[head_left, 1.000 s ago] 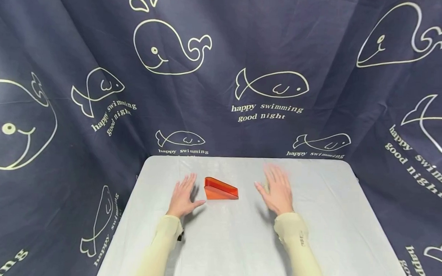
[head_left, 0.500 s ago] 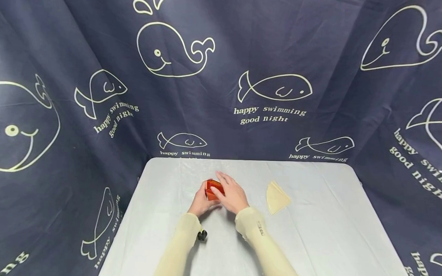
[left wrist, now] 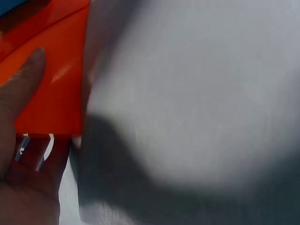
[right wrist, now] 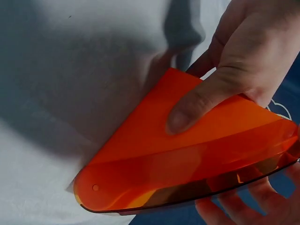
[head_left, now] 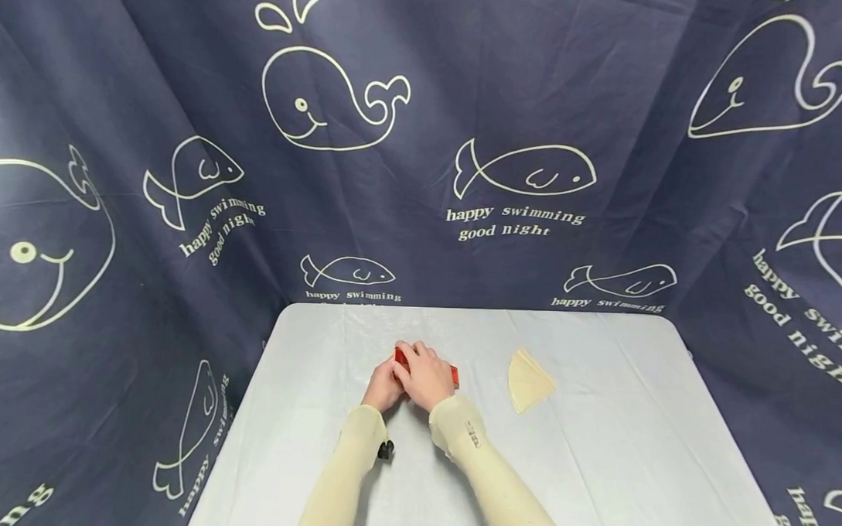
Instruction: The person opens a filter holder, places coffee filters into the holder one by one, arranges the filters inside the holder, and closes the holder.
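Observation:
An orange see-through plastic wedge-shaped filter holder [head_left: 455,376] is between both hands, mostly covered by them in the head view. My left hand [head_left: 383,389] grips its left end; in the left wrist view the thumb [left wrist: 29,77] lies on the flat orange face, with fingers beneath. My right hand [head_left: 428,378] lies over the top of the holder with bent fingers. In the right wrist view its fingers [right wrist: 258,201] are along the holder's long curved edge, partly hidden behind it. Right of the hands lies a fan-shaped stack of cream paper coffee filters [head_left: 528,381].
The white-covered table [head_left: 630,456] has rounded back corners. A dark blue curtain [head_left: 427,77] with whale and fish outlines hangs behind it and along both sides. A small black piece [head_left: 385,450] sits at the left sleeve's cuff.
The right hand released the paper filters on the table and moved left to the holder. The left hand closed on the holder's left end. The right fingers now cover more of it.

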### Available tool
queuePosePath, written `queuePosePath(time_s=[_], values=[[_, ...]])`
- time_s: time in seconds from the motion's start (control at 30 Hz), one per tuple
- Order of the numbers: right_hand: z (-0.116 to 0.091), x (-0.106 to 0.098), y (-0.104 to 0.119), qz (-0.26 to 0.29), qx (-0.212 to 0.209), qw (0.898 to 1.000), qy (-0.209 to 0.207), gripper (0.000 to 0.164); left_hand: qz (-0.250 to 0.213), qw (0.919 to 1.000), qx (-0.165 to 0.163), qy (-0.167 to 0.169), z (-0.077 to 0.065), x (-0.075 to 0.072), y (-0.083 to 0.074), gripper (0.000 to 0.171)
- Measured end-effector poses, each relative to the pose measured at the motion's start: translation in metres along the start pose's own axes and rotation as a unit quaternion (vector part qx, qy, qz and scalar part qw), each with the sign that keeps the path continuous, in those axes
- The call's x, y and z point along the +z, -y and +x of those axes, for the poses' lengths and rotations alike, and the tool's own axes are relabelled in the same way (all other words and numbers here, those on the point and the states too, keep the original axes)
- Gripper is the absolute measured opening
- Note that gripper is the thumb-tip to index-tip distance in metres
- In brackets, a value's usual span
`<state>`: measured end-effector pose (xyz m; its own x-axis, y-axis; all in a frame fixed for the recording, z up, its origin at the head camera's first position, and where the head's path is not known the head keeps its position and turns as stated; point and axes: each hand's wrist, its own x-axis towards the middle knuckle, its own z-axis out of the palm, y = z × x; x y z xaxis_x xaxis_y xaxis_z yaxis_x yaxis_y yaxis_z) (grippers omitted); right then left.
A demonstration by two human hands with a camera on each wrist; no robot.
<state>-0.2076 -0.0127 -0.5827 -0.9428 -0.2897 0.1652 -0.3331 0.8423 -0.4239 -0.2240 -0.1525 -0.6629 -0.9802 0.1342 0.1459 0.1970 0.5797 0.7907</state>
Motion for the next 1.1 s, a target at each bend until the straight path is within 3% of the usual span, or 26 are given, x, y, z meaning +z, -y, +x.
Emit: queuePosePath(time_s=[0.3, 0.77, 1.1], values=[[0.002, -0.002, -0.004, -0.003, -0.012, 1.0, 0.004, 0.042, -0.042, 0.9989, -0.014, 0.017, 0.001, -0.001, 0.003, 0.053], [-0.005, -0.015, -0.034, 0.104, 0.003, 0.994, -0.032, 0.043, -0.076, 0.9954, -0.057, 0.018, -0.001, 0.001, 0.0, 0.057], [-0.011, -0.021, -0.048, 0.153, 0.01, 0.987, -0.057, 0.042, -0.084, 0.9944, -0.062, 0.019, -0.001, 0.002, -0.003, 0.052]])
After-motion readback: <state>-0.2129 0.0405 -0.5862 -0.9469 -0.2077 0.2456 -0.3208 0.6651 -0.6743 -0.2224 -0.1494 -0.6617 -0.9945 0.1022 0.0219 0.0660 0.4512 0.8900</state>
